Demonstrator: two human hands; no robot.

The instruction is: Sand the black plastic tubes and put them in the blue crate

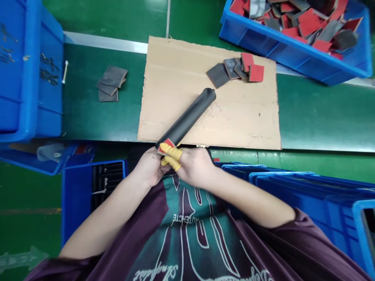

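Observation:
A black tube (189,117) slants from my hands up over the cardboard sheet (170,78). My left hand (150,166) is closed round the tube's near end, close to my body. Yellow finger covers sit on the fingers of my right hand (193,164), which pinches a small red-faced pad (167,145) against that same end. The pad is mostly covered by those fingers. Farther up the cardboard lie several loose square pads (218,75), some grey side up and some red (256,73). To the left rests a small pile of grey pads (113,81) on the green table.
At the back right stands a blue bin (278,41) heaped with red and grey pads. Another blue bin (48,78) is at the left. Below the table edge, a blue crate (76,199) holds black tubes (114,171); more blue crates (307,195) stand at the lower right.

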